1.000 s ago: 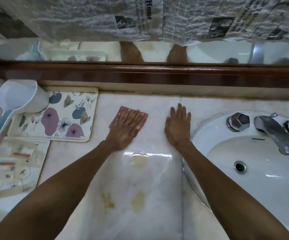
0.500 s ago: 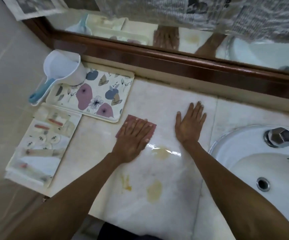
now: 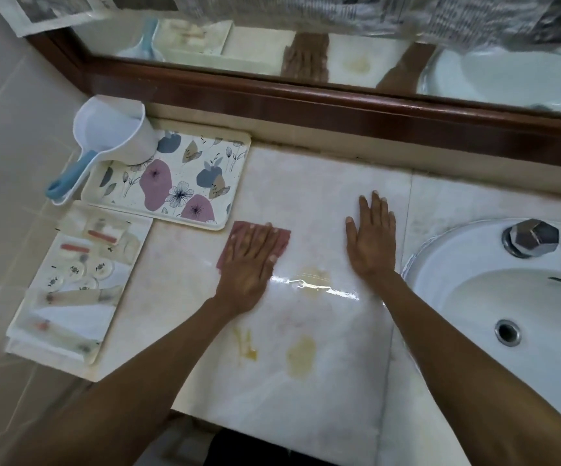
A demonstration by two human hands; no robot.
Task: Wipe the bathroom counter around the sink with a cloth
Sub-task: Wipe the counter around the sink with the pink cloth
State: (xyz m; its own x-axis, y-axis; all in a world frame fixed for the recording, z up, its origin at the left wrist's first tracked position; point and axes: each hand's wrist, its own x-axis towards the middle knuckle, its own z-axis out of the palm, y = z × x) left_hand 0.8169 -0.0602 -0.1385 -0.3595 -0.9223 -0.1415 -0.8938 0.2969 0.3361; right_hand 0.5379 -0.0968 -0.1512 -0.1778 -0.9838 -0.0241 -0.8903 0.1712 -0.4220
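My left hand (image 3: 250, 260) lies flat on the pink cloth (image 3: 280, 238), fingers stretched out and together, pressing it onto the counter (image 3: 322, 183) rather than gripping it. The cloth sits just below the near right corner of the flowered tray (image 3: 238, 183), close to it but apart. My right hand (image 3: 371, 240) rests palm down on the bare counter, fingers spread and holding nothing, between the cloth and the sink (image 3: 440, 260), whose rim is just to its right. Between my wrists a wet streak shines across a yellowish stain (image 3: 314, 280), and two more yellow stains (image 3: 301, 356) lie nearer to me. A white scoop (image 3: 114, 129) with a blue handle sits on the far left corner of the tray. A second tray (image 3: 80, 280) of small items lies at the counter's left end. The tap knob (image 3: 533, 237) stands on the sink's far rim.
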